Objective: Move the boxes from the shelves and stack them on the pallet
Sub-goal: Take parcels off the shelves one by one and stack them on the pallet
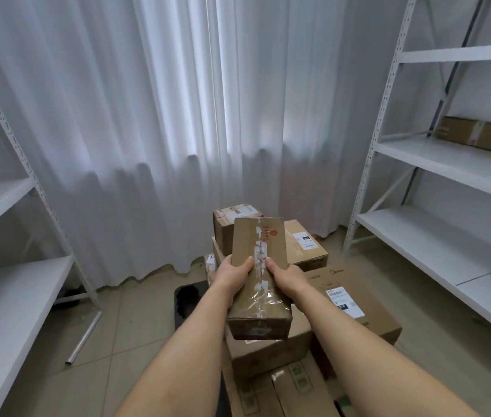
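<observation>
Two bare hands held one long narrow cardboard box [258, 275], taped along its top with peeling clear tape and a red stamp near the far end. Left hand [232, 276] gripped its left edge, thumb on top, fingers curled under. Right hand [287, 276] gripped the right edge the same way, thumb on the tape line. Box was in the air, pointing away from the person, above the stack.

Stack below, on a dark pallet [188, 299] only partly visible: counted at least six boxes. One small cube box [223, 227] at the far top, one flat box with a white label [306, 243] just right of it, one large box with a shipping label [358, 311] on the right, one medium box [268, 350] directly under the held one, printed cartons [283, 389] nearest the camera; more edges hidden, exact count unclear.

Two white metal shelving units: left shelves [0, 200], right shelves [448, 164]. One flat box [479, 133] sat on the right unit's upper shelf. One metal tube [83, 338] lay on the tile floor. White curtains [148, 115] behind.
</observation>
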